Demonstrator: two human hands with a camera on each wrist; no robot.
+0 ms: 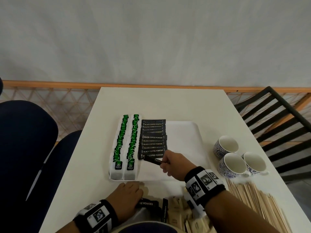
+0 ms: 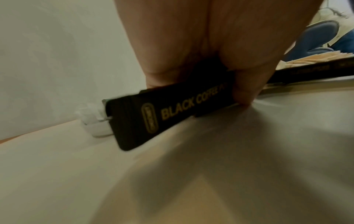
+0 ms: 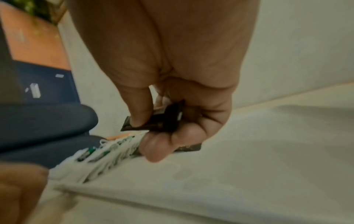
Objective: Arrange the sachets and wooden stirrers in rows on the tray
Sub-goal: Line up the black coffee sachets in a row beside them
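Note:
A white tray (image 1: 183, 132) lies mid-table with two rows of green tea sachets (image 1: 125, 145) at its left and a row of black coffee sachets (image 1: 152, 140) beside them. My right hand (image 1: 171, 163) hovers over the near end of the black row and pinches one black coffee sachet (image 1: 154, 160) (image 3: 153, 122) between thumb and fingers. My left hand (image 1: 129, 195) rests at the table's near edge and grips another black coffee sachet (image 1: 146, 203) (image 2: 168, 112) against the tabletop. Wooden stirrers (image 1: 259, 204) lie in a pile at the near right.
Three blue-patterned cups (image 1: 234, 158) stand right of the tray. Beige sachets (image 1: 181, 214) and a black sachet (image 1: 165, 211) lie loose near the front edge. A dark blue chair (image 1: 28, 145) is on the left and a black slatted chair (image 1: 279, 121) on the right.

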